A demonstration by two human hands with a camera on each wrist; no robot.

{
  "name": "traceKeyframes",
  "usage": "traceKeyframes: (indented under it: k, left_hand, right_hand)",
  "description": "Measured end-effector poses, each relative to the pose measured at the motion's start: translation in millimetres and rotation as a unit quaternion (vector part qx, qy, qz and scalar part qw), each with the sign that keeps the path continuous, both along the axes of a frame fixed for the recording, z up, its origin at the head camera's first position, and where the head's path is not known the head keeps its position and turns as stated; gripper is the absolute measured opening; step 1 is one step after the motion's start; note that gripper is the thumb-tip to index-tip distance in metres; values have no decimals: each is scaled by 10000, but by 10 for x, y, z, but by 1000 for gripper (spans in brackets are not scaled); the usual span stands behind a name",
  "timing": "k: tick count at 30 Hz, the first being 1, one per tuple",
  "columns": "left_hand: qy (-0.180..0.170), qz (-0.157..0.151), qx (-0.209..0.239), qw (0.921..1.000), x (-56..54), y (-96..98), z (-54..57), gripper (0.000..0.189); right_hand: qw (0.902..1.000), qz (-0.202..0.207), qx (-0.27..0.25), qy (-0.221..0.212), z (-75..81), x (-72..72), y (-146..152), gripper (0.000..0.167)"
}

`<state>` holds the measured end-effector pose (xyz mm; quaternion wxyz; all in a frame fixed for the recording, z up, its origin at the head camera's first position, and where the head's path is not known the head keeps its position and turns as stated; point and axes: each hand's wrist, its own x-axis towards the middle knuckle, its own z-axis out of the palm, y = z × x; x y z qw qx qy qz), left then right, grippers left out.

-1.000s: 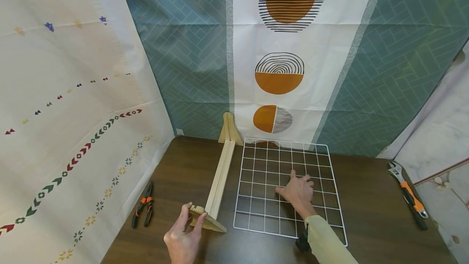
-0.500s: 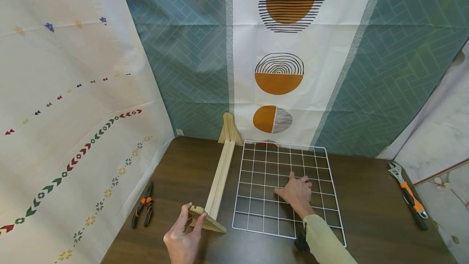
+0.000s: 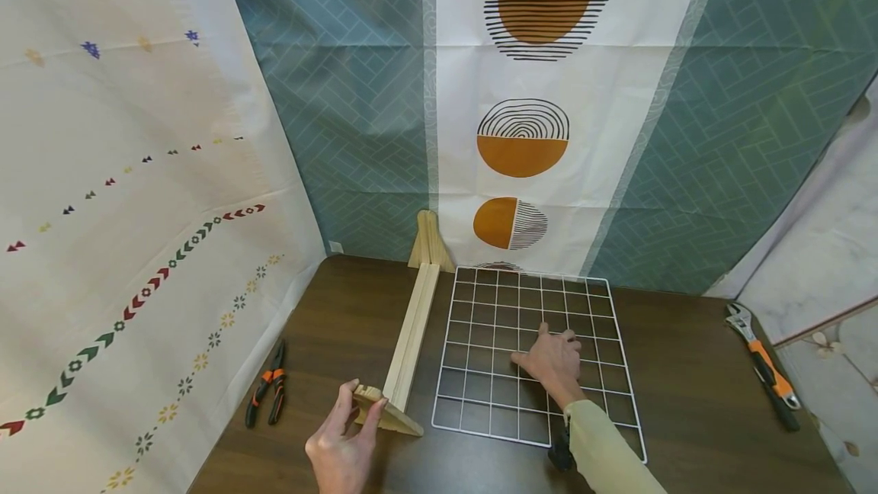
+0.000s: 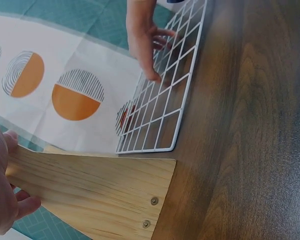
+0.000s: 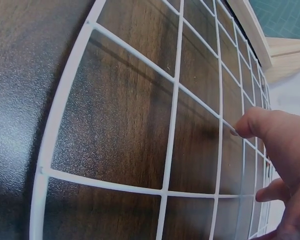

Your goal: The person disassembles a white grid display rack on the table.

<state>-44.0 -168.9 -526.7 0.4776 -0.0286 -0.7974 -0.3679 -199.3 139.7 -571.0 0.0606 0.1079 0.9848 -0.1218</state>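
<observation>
My left hand (image 3: 341,444) pinches the top of the near end piece (image 4: 100,185) of a pale wooden stand, thumb on one side and fingers on the other. That piece is a tapered board with two screw heads near its foot. A long wooden bar (image 3: 414,330) runs back from it to a matching end piece (image 3: 430,242) by the wall cloth. Right of the bar is a white wire grid panel (image 3: 473,368), low over the table. My right hand (image 3: 552,363) holds it from above near the middle, thumb and fingertips spread on the wires (image 5: 173,115).
Pliers (image 3: 266,387) with black and orange handles lie on the dark wooden table (image 3: 329,303) to the left. At the right edge are an adjustable wrench (image 3: 761,353) and a dark-handled tool (image 3: 778,402) beside it. Patterned cloths (image 3: 357,97) hang behind the table.
The grid panel has shifted slightly left with my right hand, and its far edge has come down a little. My left hand and the wooden stand have stayed put.
</observation>
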Motion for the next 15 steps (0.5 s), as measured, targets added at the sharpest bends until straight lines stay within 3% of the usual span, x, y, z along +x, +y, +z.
traceKeyframes:
  k: [15]
  left_hand:
    - [10, 32, 3, 10000, -7, 8, -10, 52]
  right_hand:
    - [9999, -2, 82, -128, -26, -1, -19, 103]
